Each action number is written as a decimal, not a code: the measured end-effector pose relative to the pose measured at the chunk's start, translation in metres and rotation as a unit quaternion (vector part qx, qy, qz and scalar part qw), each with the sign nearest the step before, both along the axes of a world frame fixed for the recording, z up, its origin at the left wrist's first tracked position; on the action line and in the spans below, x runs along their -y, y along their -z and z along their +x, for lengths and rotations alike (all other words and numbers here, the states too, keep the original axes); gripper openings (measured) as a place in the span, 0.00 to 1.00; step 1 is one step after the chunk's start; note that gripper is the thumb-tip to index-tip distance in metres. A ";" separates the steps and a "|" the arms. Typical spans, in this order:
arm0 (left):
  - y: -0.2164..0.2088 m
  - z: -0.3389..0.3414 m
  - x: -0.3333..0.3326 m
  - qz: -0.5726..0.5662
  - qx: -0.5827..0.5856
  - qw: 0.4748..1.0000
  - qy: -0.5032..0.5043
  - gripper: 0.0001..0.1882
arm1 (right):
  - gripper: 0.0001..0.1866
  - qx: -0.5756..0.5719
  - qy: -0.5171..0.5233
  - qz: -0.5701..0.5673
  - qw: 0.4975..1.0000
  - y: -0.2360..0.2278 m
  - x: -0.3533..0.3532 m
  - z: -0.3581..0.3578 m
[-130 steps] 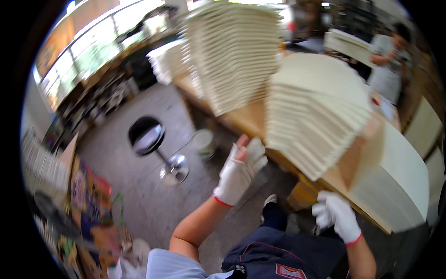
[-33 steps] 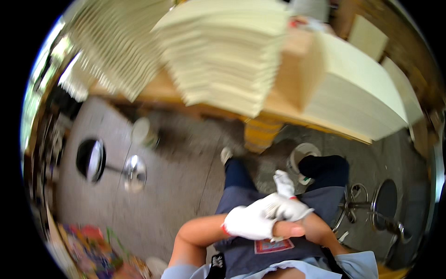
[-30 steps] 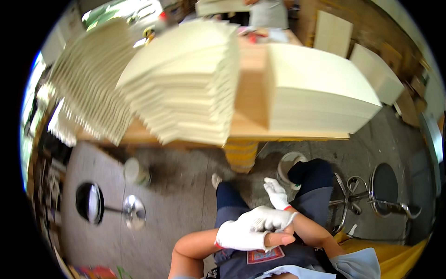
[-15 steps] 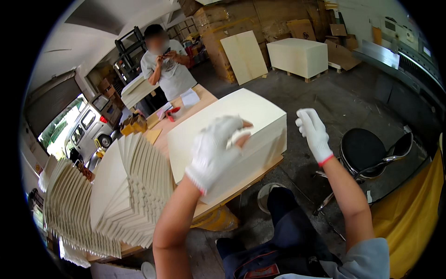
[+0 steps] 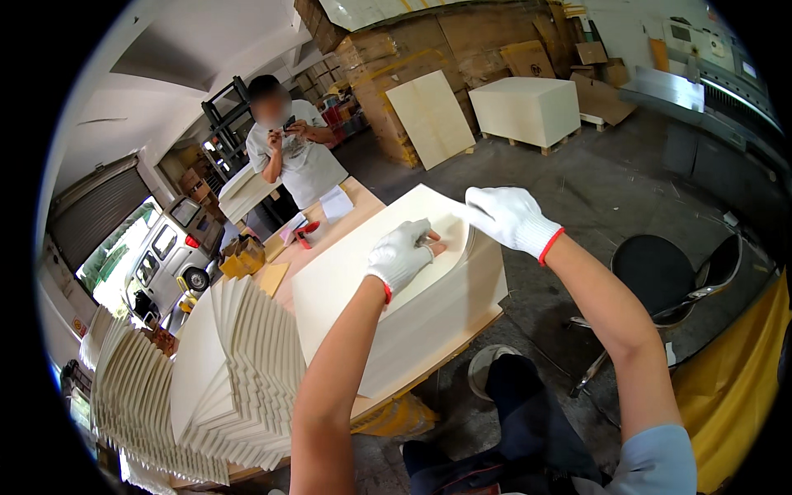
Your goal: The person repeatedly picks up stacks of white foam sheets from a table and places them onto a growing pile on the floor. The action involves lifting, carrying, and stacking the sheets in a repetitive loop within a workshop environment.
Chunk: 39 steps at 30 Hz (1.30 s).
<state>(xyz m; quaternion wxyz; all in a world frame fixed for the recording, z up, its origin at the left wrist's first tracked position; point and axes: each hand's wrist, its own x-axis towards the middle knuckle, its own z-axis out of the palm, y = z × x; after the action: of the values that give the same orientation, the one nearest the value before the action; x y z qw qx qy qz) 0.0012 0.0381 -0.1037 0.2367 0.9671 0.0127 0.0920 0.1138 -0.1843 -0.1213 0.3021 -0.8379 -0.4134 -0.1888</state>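
A tall stack of large cream-white paper sheets [image 5: 346, 285] stands on the wooden table in front of me. My right hand [image 5: 510, 216], in a white knitted glove with a red cuff, is closed at the stack's far right corner. Its fingers pinch the corner of the top sheets, which curls upward. On top of the stack rests my left hand [image 5: 404, 254], gloved the same way, with bare thumb and finger tips showing and slightly apart. To the left, fanned piles of the same sheets [image 5: 239, 363] lie in stepped layers.
Beyond the stack, the table [image 5: 363, 198] bears papers, a red tape dispenser [image 5: 307, 234] and a yellow box [image 5: 242, 257]. Across it stands a person [image 5: 301, 161] holding a small dark object. A black stool [image 5: 656, 268] is at my right, and a pallet with a white stack [image 5: 528, 111] farther back.
My right hand has moved left from the air beside the stack onto its far corner and lifted the sheets there. My left hand has come down onto the top of the stack.
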 end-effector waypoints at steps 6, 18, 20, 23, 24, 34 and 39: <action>0.015 -0.003 -0.003 -0.092 0.072 0.990 0.078 0.16 | 0.33 -0.300 -0.011 0.222 0.928 0.015 -0.027 -0.013; 0.012 0.000 0.004 -0.193 0.025 0.976 0.094 0.27 | 0.29 -0.165 0.001 0.343 0.925 0.039 -0.033 -0.018; 0.013 0.000 0.001 -0.191 0.026 0.976 0.104 0.27 | 0.29 -0.163 0.005 0.326 0.931 0.038 -0.033 -0.019; 0.016 -0.003 0.001 -0.182 0.099 0.969 0.137 0.26 | 0.29 -0.166 0.027 0.294 0.941 0.040 -0.036 -0.018; 0.013 -0.005 0.004 -0.165 0.100 0.974 0.119 0.25 | 0.29 -0.185 0.031 0.280 0.942 0.038 -0.033 -0.017; 0.006 -0.010 0.015 -0.130 0.024 0.990 0.050 0.21 | 0.29 -0.123 0.030 0.316 0.940 0.043 -0.036 -0.017; 0.008 -0.009 0.013 -0.117 0.055 0.989 0.076 0.20 | 0.29 -0.153 0.039 0.292 0.943 0.043 -0.033 -0.015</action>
<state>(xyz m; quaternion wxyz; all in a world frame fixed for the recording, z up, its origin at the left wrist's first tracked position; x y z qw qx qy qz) -0.0079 0.0255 -0.1119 0.3553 0.9243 -0.0633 0.1244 0.0990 -0.1516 -0.1641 0.5857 -0.7473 -0.2554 -0.1826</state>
